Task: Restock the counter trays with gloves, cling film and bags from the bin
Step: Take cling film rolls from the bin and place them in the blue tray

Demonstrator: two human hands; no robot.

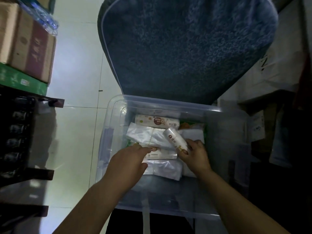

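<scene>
A clear plastic bin (116, 105) stands on the floor below me, holding rolls and packs. My right hand (195, 154) is shut on a white roll (174, 139) with a printed label, tilted up out of the bin. My left hand (130, 159) reaches in with its fingertips on a flat printed pack (160, 153); whether it grips the pack is unclear. Clear plastic bags (145, 134) lie folded in the middle. A longer printed roll (157, 121) rests along the far wall. Something green (185, 124) shows at the back right.
A blue fabric-covered chair (185, 48) rises just behind the bin. Stacked cardboard boxes (28, 44) sit at upper left on a green box (23, 81). A dark rack (18, 135) stands to the left, white boxes (273, 68) to the right. Pale tiled floor (77, 115) lies left of the bin.
</scene>
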